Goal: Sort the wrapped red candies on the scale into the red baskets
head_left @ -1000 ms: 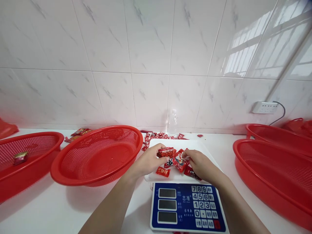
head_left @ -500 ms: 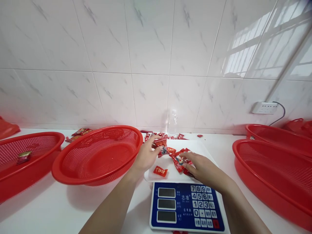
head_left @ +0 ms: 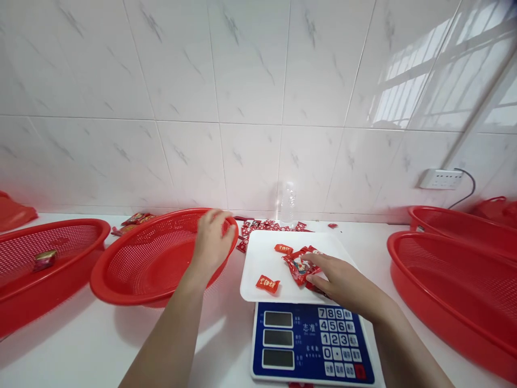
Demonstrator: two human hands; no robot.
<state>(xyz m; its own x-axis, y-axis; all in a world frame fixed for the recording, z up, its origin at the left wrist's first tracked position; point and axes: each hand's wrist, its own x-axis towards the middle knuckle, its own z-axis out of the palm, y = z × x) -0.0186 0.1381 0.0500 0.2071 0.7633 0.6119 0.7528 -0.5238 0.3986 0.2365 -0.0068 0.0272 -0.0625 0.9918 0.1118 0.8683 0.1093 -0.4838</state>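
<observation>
My left hand (head_left: 212,242) is over the right rim of a red plastic basket (head_left: 121,293), its fingers curled downward. The back of the hand hides whatever is in them. On the white tray (head_left: 258,250) of a digital scale (head_left: 311,345), my right hand (head_left: 329,275) has its fingers and thumb around a shiny red snack packet (head_left: 298,267). More red wrapping shows under that hand. Two small red wrapped pieces lie apart on the tray: one small packet (head_left: 267,284) near its front left, another small packet (head_left: 283,248) farther back.
Another red basket (head_left: 81,223) at far left holds one packet (head_left: 44,260). Red baskets (head_left: 444,302) stand at right. Behind the scale are several small red packets (head_left: 266,225) and a clear plastic bottle (head_left: 288,205). A power strip (head_left: 440,179) is on the tiled wall.
My left hand has moved left from the scale tray to the basket rim. The red packet it held is out of sight. My right hand stays at the tray.
</observation>
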